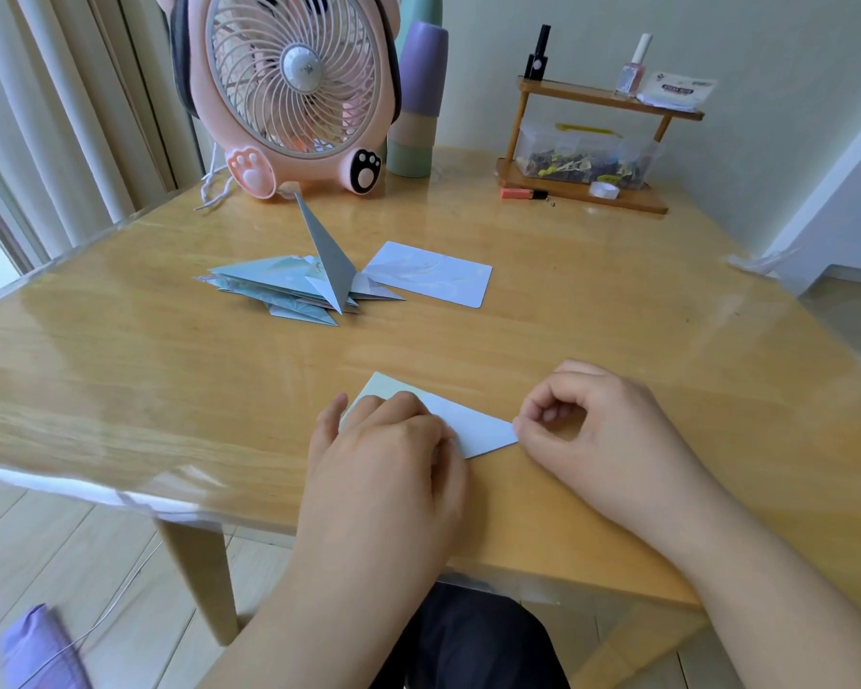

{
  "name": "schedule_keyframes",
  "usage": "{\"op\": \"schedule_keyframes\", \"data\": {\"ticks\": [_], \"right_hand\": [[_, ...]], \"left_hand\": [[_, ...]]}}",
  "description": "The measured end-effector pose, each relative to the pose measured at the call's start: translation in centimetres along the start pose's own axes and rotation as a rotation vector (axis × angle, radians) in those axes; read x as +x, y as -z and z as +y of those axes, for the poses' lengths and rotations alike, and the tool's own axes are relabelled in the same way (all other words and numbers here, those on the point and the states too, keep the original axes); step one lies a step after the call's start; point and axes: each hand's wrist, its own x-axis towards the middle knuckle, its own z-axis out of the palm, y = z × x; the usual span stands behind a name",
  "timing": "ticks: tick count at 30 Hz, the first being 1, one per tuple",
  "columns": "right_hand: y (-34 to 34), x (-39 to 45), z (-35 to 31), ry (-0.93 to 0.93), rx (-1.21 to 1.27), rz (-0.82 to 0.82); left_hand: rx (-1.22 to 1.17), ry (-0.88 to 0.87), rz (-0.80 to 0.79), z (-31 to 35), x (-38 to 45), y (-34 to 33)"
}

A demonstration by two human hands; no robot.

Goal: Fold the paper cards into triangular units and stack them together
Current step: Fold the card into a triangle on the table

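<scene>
Left hand (386, 442) presses flat on the pale blue paper card (473, 425), fingers laid over its left part | right hand (587, 430) pinches the card's right corner, fingers curled | card lies on the near wooden table (120, 370) | pile of folded blue paper triangles (289, 285) and flat white card (431, 273) mid-table | pink desk fan (294, 87) behind.

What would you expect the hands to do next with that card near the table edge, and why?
Probably press the fold flat. The left hand lies over the card, and the right hand pinches its right corner, so the card is mid-fold. Once creased, it would likely join the pile of folded triangles, beside which one flat card waits.
</scene>
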Motion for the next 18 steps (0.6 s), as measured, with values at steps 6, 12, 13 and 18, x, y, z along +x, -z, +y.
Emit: {"op": "schedule_keyframes", "data": {"ticks": [6, 12, 13, 18], "right_hand": [[-1.4, -0.2, -0.5, 0.028, 0.064, -0.050], [-1.4, -0.3, -0.5, 0.030, 0.086, -0.037], [-1.5, -0.3, -0.5, 0.029, 0.087, -0.035], [-1.5, -0.3, -0.4, 0.024, 0.092, -0.043]], "left_hand": [[0.151, 0.037, 0.019, 1.5, 0.2, -0.6], [0.168, 0.039, 0.055, 0.6, -0.1, -0.5], [0.162, 0.045, 0.063, 0.2, -0.2, -0.4], [0.134, 0.051, 0.069, -1.2, -1.5, 1.3]]}}
